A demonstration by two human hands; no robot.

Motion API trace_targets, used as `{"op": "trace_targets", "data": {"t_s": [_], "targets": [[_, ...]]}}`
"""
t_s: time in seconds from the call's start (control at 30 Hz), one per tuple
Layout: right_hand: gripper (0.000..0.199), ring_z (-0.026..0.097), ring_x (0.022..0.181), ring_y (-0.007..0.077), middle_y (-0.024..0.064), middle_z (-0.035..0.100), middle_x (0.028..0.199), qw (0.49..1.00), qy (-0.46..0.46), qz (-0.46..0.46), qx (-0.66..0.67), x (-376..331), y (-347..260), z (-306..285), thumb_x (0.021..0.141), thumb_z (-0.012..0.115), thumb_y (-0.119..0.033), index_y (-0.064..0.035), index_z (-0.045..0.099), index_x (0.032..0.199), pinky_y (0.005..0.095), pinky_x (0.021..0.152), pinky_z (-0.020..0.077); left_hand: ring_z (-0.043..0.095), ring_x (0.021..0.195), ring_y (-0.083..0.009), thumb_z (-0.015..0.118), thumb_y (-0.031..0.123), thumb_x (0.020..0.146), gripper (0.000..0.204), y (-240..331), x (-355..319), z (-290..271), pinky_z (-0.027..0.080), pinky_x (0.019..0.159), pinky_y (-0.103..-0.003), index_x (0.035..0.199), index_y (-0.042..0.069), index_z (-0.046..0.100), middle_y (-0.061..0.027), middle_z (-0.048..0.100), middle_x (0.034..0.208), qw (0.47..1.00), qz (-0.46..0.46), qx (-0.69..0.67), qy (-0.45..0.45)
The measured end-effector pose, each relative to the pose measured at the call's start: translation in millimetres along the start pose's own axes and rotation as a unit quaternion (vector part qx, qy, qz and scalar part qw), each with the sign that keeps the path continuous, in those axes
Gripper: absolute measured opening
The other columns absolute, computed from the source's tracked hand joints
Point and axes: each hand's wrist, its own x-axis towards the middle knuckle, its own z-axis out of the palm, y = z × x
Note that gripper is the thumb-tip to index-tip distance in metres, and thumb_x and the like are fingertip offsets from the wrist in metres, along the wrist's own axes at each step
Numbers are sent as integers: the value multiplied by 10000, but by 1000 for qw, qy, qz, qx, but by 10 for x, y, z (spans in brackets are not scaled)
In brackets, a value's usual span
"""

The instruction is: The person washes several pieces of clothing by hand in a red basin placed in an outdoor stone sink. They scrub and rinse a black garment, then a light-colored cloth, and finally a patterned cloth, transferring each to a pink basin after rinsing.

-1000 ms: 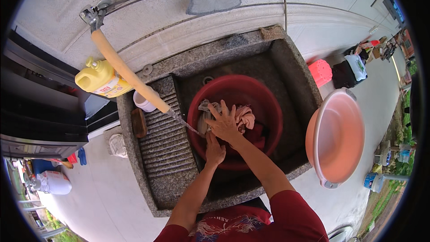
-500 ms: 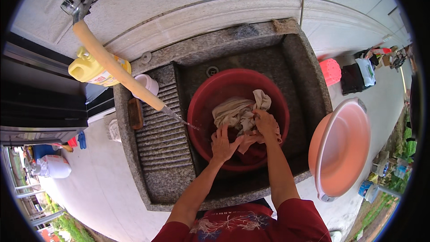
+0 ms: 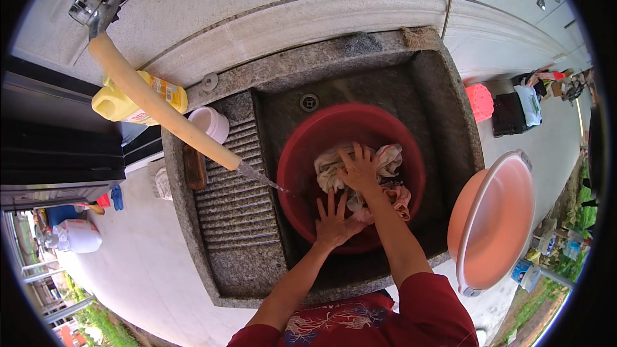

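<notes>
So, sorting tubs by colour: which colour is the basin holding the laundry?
Red basin, clearest in the head view.

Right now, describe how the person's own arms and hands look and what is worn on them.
Both forearms are bare from the elbow down. The left hand and right hand wear no gloves; no rings or watch show. Short dark-red sleeves cover the upper arms, on a red top with a pale floral print at the chest.

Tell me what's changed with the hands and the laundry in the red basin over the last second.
The right hand moved from the far left of the wet cloth onto its middle, spread flat. The left hand now lies open on the cloth's near side, pressing. The red basin, the hose trickling water and the pink basin stayed put.
</notes>
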Motion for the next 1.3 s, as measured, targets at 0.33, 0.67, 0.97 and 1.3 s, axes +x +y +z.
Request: {"op": "trace_targets", "data": {"t_s": [0.33,0.67,0.97,1.3], "targets": [[408,562,969,317,150,590,1014,957,-220,123,144,821,-9,517,737,650,-367,-115,593,1054,541,813,380,326,1218,-542,666,499,740,964,4,-102,-123,488,803,-539,1449,137,122,-260,39,1481,998,19,60,23],[366,534,543,281,130,516,527,911,-256,80,312,305,-314,-327,693,570,-364,-13,506,615,434,560,405,356,1225,-423,668,420,772,795,-166,-66,-96,347,970,-500,1401,141,269,-194,197,1444,920,-137,-281,237],[305,512,818,274,97,545,840,977,-36,79,193,54,-208,-430,694,663,-362,-103,616,846,435,650,390,369,1190,-360,629,317,813,676,-207,299,-437,404,895,-467,1360,95,299,-150,323,1345,979,-133,-131,82],[389,405,1093,322,150,485,1141,990,-83,93,68,448,-291,522,775,561,-404,-179,615,1087,544,754,369,307,1212,-376,594,394,830,696,-353,813,-296,461,802,-492,1284,-26,274,-191,259,1360,985,-172,-29,0]]}}
